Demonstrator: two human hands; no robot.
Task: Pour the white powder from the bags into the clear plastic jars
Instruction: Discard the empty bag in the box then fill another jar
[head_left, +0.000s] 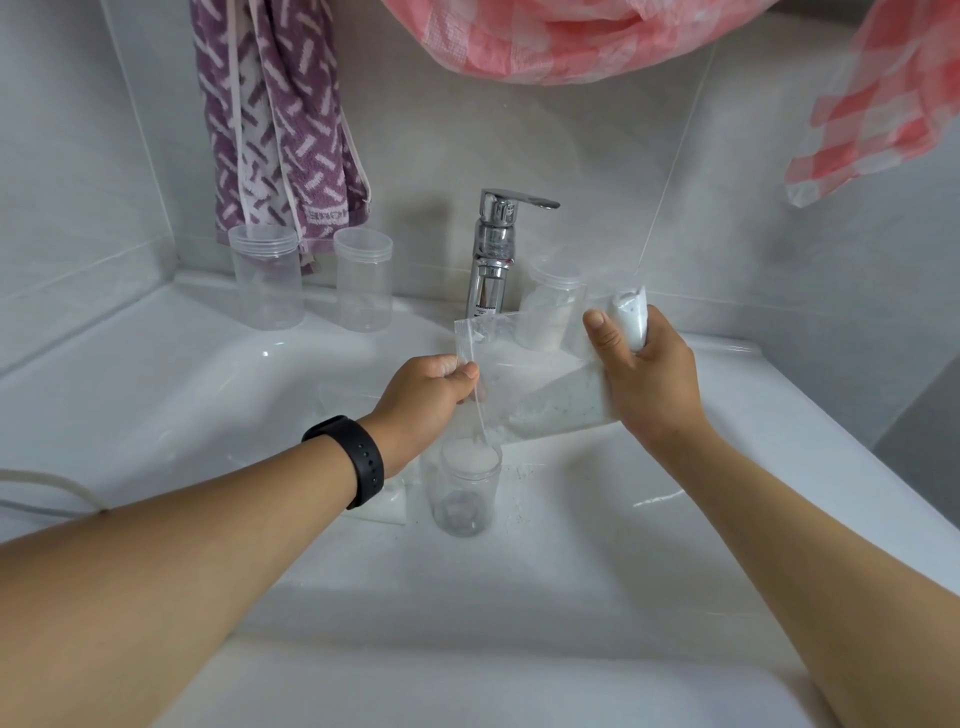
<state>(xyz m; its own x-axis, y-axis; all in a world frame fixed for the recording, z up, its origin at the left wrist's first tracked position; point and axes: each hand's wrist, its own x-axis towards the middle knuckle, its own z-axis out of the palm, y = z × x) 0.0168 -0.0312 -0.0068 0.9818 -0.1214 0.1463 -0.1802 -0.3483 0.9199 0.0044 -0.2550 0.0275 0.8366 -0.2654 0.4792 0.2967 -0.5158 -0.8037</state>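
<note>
A clear plastic bag (540, 384) holding white, speckled powder is held tilted over an open clear jar (465, 488) that stands in the white sink (208, 395). My left hand (431, 400) pinches the bag's open edge just above the jar's mouth. My right hand (644, 374) grips the raised, powder-filled end of the bag. White powder shows at the jar's mouth; the jar's lower part looks see-through. Another bag of white powder (387, 506) lies flat in the sink, partly hidden under my left wrist.
Two empty lidded clear jars (267, 278) (363, 280) stand on the sink's back ledge at the left. A third jar (550, 306) with white contents stands behind the bag, right of the chrome tap (493, 249). A purple towel (280, 124) and pink checked cloth (571, 36) hang above.
</note>
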